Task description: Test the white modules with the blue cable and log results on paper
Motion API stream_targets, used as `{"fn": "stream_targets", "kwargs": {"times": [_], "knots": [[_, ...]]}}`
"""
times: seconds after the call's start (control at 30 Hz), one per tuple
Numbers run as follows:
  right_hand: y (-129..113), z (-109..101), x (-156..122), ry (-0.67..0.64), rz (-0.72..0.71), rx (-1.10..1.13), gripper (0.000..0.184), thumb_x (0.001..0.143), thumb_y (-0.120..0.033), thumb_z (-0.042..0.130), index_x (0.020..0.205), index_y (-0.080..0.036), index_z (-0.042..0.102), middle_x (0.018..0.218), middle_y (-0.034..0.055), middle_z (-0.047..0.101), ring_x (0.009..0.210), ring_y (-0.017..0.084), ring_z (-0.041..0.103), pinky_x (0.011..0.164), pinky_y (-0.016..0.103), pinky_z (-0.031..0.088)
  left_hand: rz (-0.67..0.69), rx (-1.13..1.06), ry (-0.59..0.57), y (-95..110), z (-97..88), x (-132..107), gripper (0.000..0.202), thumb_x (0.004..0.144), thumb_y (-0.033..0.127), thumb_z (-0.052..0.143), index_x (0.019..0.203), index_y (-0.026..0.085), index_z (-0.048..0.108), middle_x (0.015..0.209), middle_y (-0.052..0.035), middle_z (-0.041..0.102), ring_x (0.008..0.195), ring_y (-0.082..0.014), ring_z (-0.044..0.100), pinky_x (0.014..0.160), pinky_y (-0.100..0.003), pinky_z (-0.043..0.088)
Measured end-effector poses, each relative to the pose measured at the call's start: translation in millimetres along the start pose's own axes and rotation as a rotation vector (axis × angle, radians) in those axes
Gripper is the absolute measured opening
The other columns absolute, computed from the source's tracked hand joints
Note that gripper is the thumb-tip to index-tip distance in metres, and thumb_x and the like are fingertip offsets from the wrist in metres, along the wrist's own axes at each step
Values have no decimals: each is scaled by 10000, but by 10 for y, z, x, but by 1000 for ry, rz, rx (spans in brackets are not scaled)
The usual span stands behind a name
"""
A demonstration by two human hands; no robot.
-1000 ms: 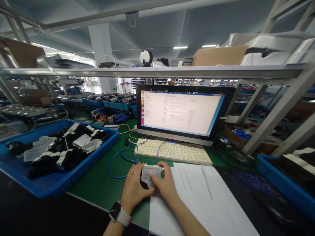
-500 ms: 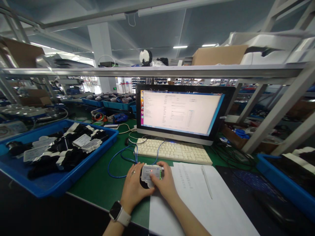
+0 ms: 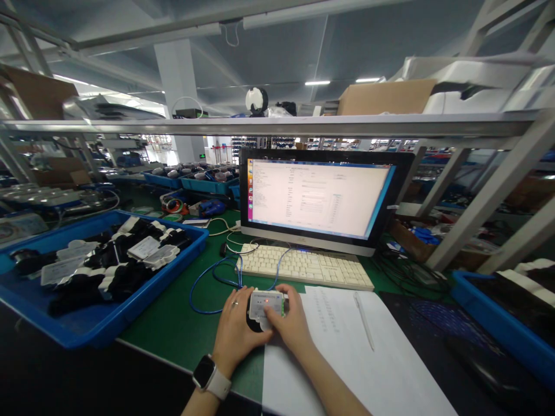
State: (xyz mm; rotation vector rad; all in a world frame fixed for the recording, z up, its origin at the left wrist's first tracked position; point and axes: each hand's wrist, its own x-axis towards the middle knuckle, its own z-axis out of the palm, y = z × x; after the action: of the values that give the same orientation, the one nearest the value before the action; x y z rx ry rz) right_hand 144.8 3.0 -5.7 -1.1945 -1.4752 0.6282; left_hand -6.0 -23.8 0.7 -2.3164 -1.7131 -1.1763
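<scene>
A small white and black device [image 3: 264,306] with a red light and a green connector rests on the green mat, gripped by both hands. My left hand [image 3: 236,332], with a ring and a smartwatch on the wrist, wraps its left side. My right hand [image 3: 291,323] clasps its right side, thumb on top. A blue cable [image 3: 217,277] runs from the device toward the keyboard.
A white keyboard [image 3: 303,267] and a lit monitor [image 3: 323,199] stand behind the device. A printed sheet [image 3: 347,352] with a pen [image 3: 364,329] lies at right. A blue tray [image 3: 104,312] of black and white parts sits at left, another blue bin [image 3: 503,329] at right.
</scene>
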Motion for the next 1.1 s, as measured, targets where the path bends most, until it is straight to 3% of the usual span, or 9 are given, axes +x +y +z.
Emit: {"fn": "stream_targets", "kwargs": {"times": [1.1], "knots": [[-11, -6, -4, -27, 4, -11, 343, 640, -230, 632, 970, -214, 538, 969, 39, 570, 941, 240, 531, 835, 378, 446, 0, -8, -2, 13, -15, 11, 707, 571, 339, 712, 1198, 146, 447, 1180, -154, 594, 1119, -335, 547, 1012, -550, 382]]}}
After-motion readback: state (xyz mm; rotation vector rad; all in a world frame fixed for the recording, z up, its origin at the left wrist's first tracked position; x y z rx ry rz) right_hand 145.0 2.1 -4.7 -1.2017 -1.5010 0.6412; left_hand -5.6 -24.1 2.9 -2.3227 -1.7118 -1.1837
